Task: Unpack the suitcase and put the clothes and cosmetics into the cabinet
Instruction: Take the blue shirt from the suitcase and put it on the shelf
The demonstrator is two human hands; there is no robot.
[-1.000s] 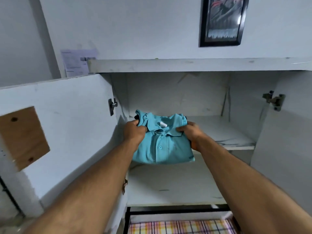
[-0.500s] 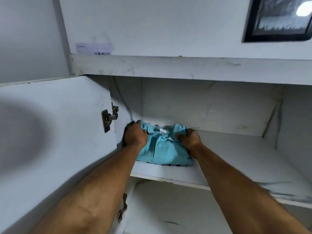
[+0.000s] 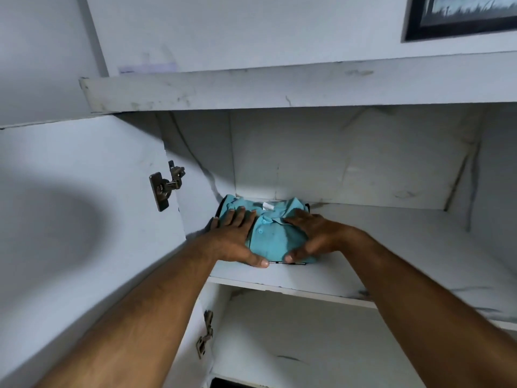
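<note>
Now inside white marble-look cabinet (image 3: 363, 169), upper shelf (image 3: 391, 247), back left corner: folded teal cotton polo shirt (image 3: 272, 236). Soft, light, easily unfolded; best held at both sides. Left hand (image 3: 233, 238) and right hand (image 3: 313, 238) spread flat on top, no longer gripping the edges as before; shirt pushed deeper.

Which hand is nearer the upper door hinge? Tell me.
Left. The left hand presses the folded teal shirt just right of the upper hinge; the right hand rests on the shirt's far side.
</note>
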